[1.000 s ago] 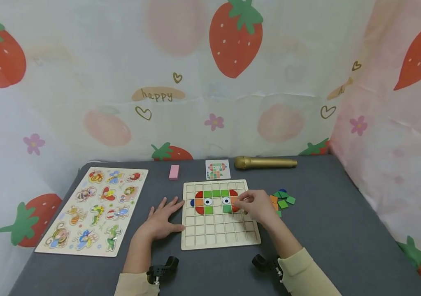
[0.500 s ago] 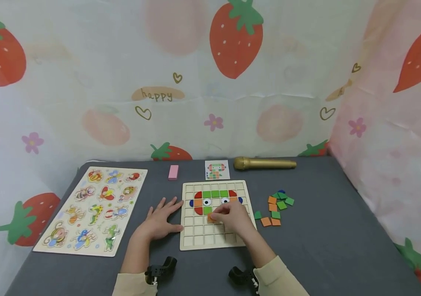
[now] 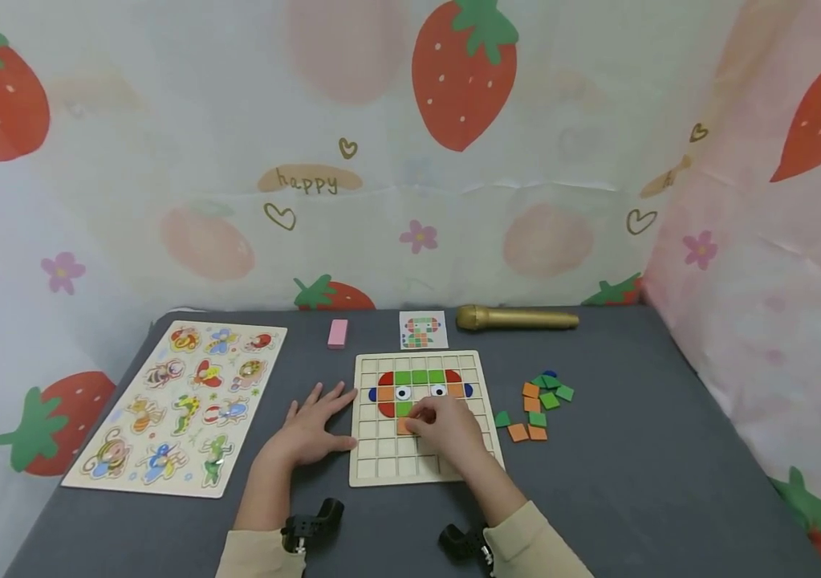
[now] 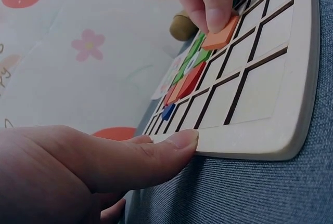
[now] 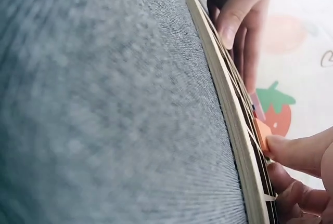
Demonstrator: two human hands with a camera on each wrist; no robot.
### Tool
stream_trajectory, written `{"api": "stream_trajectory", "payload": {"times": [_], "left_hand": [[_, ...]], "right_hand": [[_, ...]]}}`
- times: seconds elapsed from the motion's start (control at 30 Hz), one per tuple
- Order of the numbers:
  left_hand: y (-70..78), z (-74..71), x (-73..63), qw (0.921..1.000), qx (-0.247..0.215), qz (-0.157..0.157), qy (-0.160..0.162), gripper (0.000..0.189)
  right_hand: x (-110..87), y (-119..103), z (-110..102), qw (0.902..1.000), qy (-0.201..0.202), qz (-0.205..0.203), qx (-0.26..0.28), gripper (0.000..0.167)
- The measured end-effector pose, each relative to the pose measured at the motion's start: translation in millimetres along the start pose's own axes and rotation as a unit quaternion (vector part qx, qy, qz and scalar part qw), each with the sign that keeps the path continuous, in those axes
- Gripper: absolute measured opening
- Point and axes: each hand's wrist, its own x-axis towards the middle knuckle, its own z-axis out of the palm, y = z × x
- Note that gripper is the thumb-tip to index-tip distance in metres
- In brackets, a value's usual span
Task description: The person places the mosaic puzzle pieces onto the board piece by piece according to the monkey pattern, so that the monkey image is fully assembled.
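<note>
My left hand (image 3: pixel 306 434) lies with fingers spread at the left edge of the pale grid board (image 3: pixel 387 468). Its thumb rests on the rim in the left wrist view. Over the board's middle, my right hand (image 3: pixel 451 431) has thumb and fingertips at an orange square tile (image 4: pixel 220 37), which sits just below a green tile (image 3: pixel 403 409). The thumb meets the orange tile's edge in the right wrist view. Red, green, orange and blue tiles with two eye tiles form a head shape in the upper rows; my right hand hides part of it.
Loose orange and green tiles (image 3: pixel 531 405) lie right of the board. Behind it are a picture card (image 3: pixel 423 330), a pink block (image 3: pixel 338 333) and a gold microphone (image 3: pixel 518 318). An insect puzzle board (image 3: pixel 186 385) occupies the left side of the table.
My right hand has moved left and down from the head shape's right side, bringing the orange tile to the cell below the green one. My left hand stays at the board's edge.
</note>
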Motion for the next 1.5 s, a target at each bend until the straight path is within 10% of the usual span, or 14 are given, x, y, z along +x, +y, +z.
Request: {"api": "stream_trajectory", "payload": {"times": [0.73, 1.1, 1.5], "left_hand": [[3.8, 1.4, 0.9, 1.0000, 0.002, 0.003, -0.001, 0.084], [1.6, 1.6, 0.0, 1.0000, -0.003, 0.007, -0.004, 0.083], [1.1, 1.7, 0.9, 1.0000, -0.005, 0.003, -0.003, 0.083]], "right_hand": [[0.0, 6.7, -24.6, 0.9997, -0.003, -0.016, -0.016, 0.023], [-1.2, 66.7, -89.9, 0.9836, 0.151, 0.090, -0.042, 0.031], [-6.1, 97.4, -108.5, 0.9692, 0.153, 0.179, -0.073, 0.034]]}}
